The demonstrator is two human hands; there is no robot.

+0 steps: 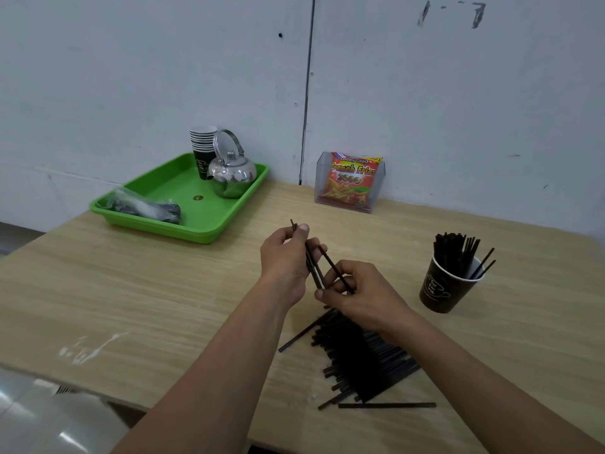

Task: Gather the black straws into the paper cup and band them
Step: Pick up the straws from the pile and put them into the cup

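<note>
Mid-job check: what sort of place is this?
Likely a café or snack-stall prep area: stacked paper cups and a metal kettle on a green tray, a snack packet in a clear holder, black straws in a paper cup.

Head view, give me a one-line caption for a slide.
Left hand and right hand hold a few straws above the pile; the cup, part-filled, stands to the right.

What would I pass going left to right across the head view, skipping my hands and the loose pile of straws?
plastic bag lying in the green tray → stack of paper cups → metal kettle → French fries packet → paper cup holding black straws
</note>
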